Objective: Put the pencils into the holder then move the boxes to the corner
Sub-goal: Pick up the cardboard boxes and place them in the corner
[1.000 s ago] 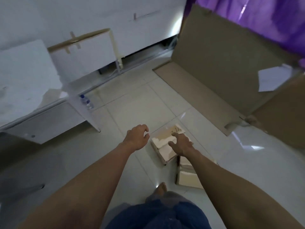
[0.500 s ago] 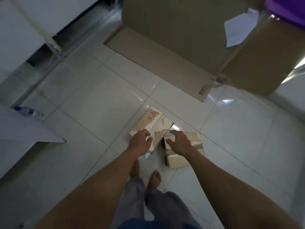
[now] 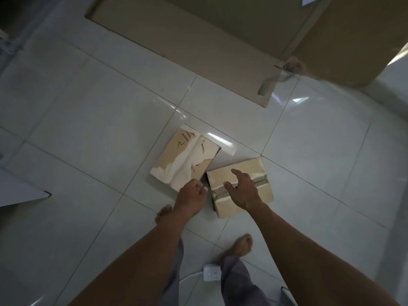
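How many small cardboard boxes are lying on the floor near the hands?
2. The box with handwriting lies on the tiles before the left hand. The box with torn tape lies right of it, under the right hand. None seems hidden.

Both hands — left (image 3: 191, 200), right (image 3: 244, 191) — open over 2 boxes (image 3: 184, 161) on floor.

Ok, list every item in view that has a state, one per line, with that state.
Left small cardboard box with scribbled writing: on the floor, flaps shut, top paper torn.
Right small cardboard box with torn tape strip: on the floor, shut, beside the first at one corner.
Left hand: loosely curled, empty, over the left box's near corner.
Right hand: open, fingers spread above the right box.
Large flattened cardboard sheet: lying unfolded on the tiles.
White power strip: on the floor, plugs not discernible.
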The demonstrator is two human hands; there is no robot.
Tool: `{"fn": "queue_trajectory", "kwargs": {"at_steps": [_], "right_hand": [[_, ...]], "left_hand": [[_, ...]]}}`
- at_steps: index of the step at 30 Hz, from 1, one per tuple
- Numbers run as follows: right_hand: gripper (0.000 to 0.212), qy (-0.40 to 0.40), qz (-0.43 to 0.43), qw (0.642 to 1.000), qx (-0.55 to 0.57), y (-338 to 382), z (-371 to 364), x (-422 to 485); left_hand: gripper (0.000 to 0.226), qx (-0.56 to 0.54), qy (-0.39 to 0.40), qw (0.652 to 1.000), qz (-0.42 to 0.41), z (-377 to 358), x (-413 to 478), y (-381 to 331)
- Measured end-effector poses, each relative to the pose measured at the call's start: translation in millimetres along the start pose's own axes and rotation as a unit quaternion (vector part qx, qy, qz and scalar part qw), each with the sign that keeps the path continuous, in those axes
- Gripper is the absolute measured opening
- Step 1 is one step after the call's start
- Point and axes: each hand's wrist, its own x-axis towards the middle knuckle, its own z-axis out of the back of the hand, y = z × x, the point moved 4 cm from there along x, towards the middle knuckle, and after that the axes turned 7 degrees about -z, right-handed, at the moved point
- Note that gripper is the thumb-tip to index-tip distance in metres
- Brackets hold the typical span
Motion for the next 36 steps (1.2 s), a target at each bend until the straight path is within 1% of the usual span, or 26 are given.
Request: {"fn": "queue_trajectory", "kwargs": {"at_steps": [2,5,10,14,17,19,22,24,28,31,33,36], "right_hand": [[0.06,-0.006,-0.001,1.0,0.001,-13.5,-2.1,15.6],[0.067,-0.009,-0.007,1.0,-0.009,-67.3,-17.9,72.2],[0.084,-0.038,-0.035,0.998,-0.026,-150.4,-38.9,161.7],[0.097,-0.068,-0.052,0.995,-0.044,-200.6,-52.0,221.8],[0.104,-0.075,-0.045,0.995,-0.058,-221.1,-60.7,257.7],[0.108,-0.065,-0.043,0.995,-0.07,-235.0,-72.0,276.6],[0.114,-0.055,-0.042,0.995,-0.078,-247.2,-82.3,295.8],[0.115,-0.048,-0.047,0.996,-0.062,-253.0,-85.4,306.6],[0.113,-0.052,-0.038,0.998,-0.025,-258.6,-85.0,315.0],[0.11,-0.028,-0.041,0.999,0.001,-267.1,-87.9,308.6],[0.109,-0.016,-0.042,0.999,0.009,-274.8,-92.3,296.7],[0.105,-0.016,-0.041,0.999,0.018,-282.0,-101.4,278.4]], "left_hand": [[0.028,-0.018,-0.014,1.0,0.018,-14.5,14.8,7.0],[0.036,-0.05,-0.043,0.996,0.055,-76.5,60.4,27.4],[0.07,-0.128,-0.094,0.98,0.121,-162.0,121.7,77.0],[0.089,-0.142,-0.112,0.965,0.19,-209.5,156.2,124.3],[0.095,-0.137,-0.116,0.962,0.206,-232.9,176.3,151.8],[0.095,-0.135,-0.105,0.964,0.204,-248.2,186.3,169.3],[0.088,-0.174,-0.104,0.967,0.153,-261.9,200.0,182.1],[0.087,-0.197,-0.104,0.966,0.13,-268.0,207.7,182.7],[0.085,-0.209,-0.121,0.962,0.125,-270.1,213.7,179.7],[0.077,-0.222,-0.125,0.96,0.113,-265.1,208.2,177.2],[0.072,-0.207,-0.132,0.964,0.1,-260.1,200.1,173.4],[0.073,-0.17,-0.162,0.969,0.081,-249.4,191.0,166.6]]}}
